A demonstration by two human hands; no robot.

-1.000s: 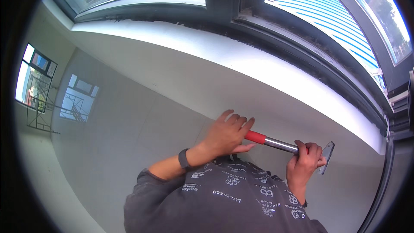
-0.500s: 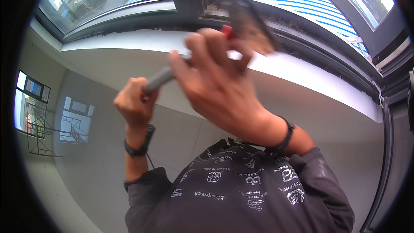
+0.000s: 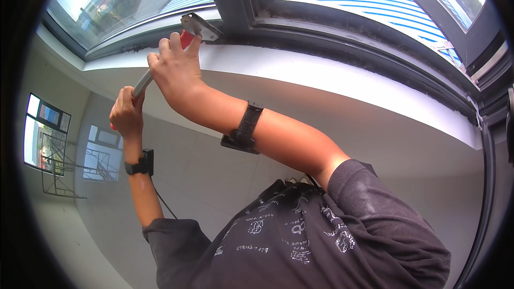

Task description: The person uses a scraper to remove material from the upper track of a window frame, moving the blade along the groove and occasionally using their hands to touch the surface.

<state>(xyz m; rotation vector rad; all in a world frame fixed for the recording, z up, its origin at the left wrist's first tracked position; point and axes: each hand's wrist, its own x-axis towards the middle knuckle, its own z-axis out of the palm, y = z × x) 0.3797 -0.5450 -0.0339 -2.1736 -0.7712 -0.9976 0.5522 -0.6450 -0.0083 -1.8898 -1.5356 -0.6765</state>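
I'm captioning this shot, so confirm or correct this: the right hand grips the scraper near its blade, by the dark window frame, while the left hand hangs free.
Wrong on one point: the left hand does not hang free. The head view shows it gripping the scraper too, toward the handle's far end. The right hand does grip near the blade, by the dark window frame.

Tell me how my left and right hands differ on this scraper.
Your right hand holds the scraper near its metal head; your left hand holds the opposite end. The right hand looks larger in view, the left smaller. Both hold one scraper.
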